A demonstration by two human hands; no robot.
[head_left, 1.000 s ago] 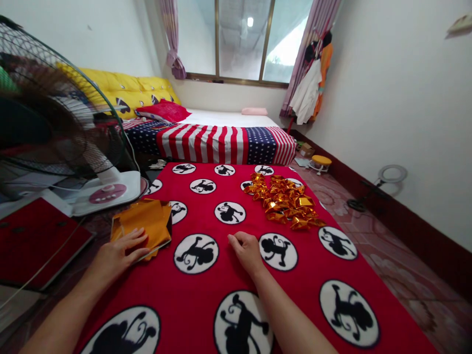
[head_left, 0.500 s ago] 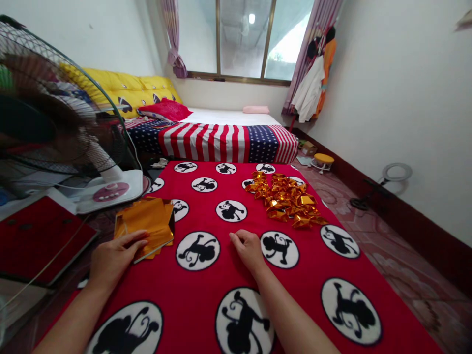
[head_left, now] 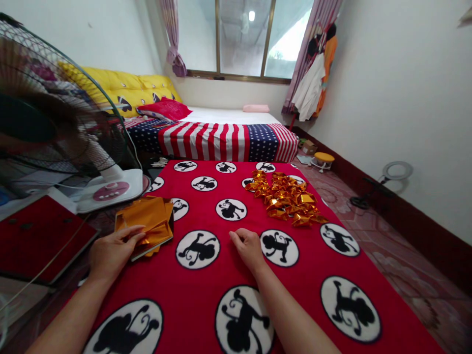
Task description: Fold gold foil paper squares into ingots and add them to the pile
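Note:
A stack of gold foil paper sheets (head_left: 145,215) lies at the left edge of the red monkey-print cloth (head_left: 206,314). My left hand (head_left: 112,251) is at the stack's near side, thumb and fingers pinched on the edge of a top sheet, which bends up a little there. My right hand (head_left: 248,248) rests on the cloth near the middle, fingers curled in, with nothing visible in it. Beyond it to the right sits a pile of folded shiny gold paper pieces (head_left: 282,199), apart from both hands.
A fan (head_left: 110,189) stands close on the left, its blades blurred, beside a red box-like object (head_left: 40,236). A bed with a striped, starred cover (head_left: 221,140) is behind the cloth. On the right floor are a yellow stool (head_left: 323,158) and a ring light (head_left: 397,170).
My left hand has drawn slightly back and up, its thumb and fingers closing on a gold sheet whose edge now bends. My right hand stays in place.

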